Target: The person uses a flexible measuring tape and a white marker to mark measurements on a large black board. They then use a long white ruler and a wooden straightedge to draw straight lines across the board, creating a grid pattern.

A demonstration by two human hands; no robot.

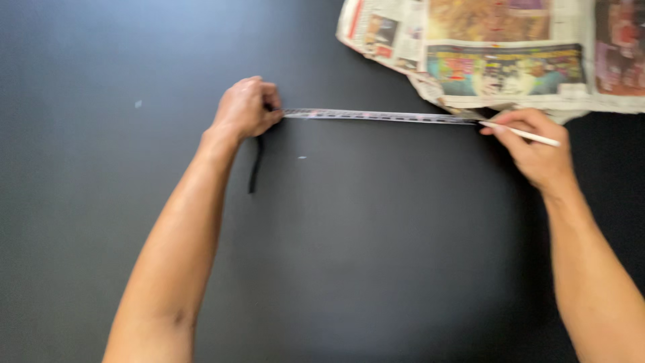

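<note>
Head cam: L hand (pixel 245 107) grip clenched on tape measure (pixel 379 116); R hand (pixel 534 144) pinches pencil (pixel 521 134).

left hand (pixel 245 107) pins tape measure (pixel 379 116) | right hand (pixel 534 144) holds pencil (pixel 521 134)

Both bare forearms reach forward over the tabletop. The left hand (pixel 245 109) is curled into a loose fist. The right hand (pixel 534 144) pinches its fingers together near the far right edge.
</note>
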